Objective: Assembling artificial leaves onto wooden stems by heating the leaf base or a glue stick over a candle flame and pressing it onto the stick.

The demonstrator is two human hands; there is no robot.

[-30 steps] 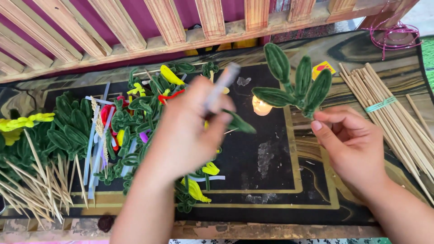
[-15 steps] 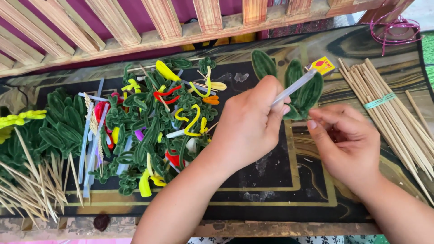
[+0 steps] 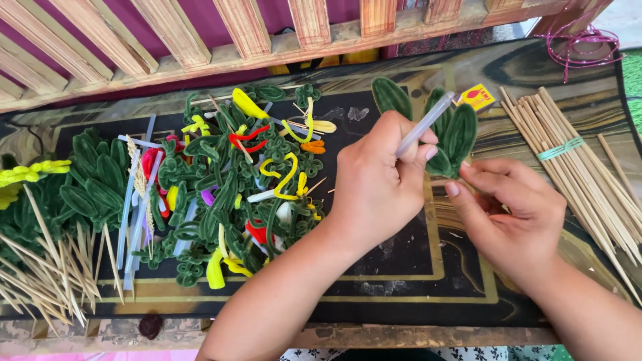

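My left hand [image 3: 378,184] grips a translucent glue stick [image 3: 425,123], its upper end angled up and to the right. My right hand [image 3: 511,214] pinches the base of a cluster of dark green pipe-cleaner leaves [image 3: 459,134]. The two hands meet at the base of the leaves, above a black mat with gold lines [image 3: 401,287]. The glue stick lies across the front of the leaves. Both hands hide the stems of the leaves.
A heap of green, yellow, red and orange pipe-cleaner pieces [image 3: 227,187] lies left of my hands, with several clear glue sticks [image 3: 130,207]. Bamboo skewers [image 3: 47,281] lie at the far left. A banded skewer bundle [image 3: 575,160] is at the right. A small yellow box [image 3: 476,97] and a wooden railing [image 3: 267,40] sit behind.
My left hand has carried the glue stick from over the pile rightward to the leaf cluster. The leaves and my right hand have stayed nearly in place.
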